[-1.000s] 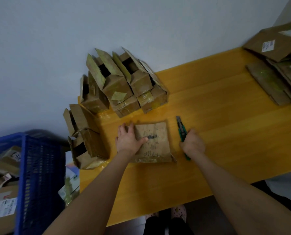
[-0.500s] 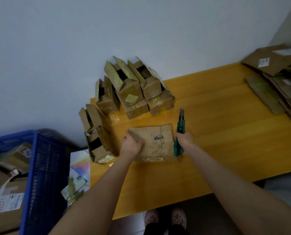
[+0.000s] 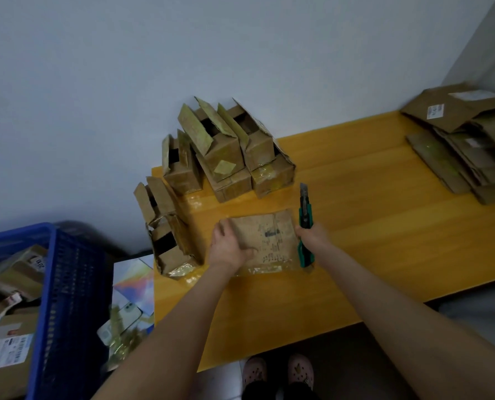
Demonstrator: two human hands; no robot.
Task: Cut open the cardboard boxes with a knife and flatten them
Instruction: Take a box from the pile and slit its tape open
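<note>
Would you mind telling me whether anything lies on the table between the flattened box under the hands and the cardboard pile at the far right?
Nothing visible does: only bare table separates the flattened box from the cardboard pile. The knife, gripped by the right hand, sits at the box's right edge.

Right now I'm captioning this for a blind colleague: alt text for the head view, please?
A person's left hand holds a flattened cardboard box on a yellow table while the right hand grips a green utility knife at its right edge. Opened boxes are piled by the wall, flattened ones lie far right, and a blue crate stands at left.
</note>
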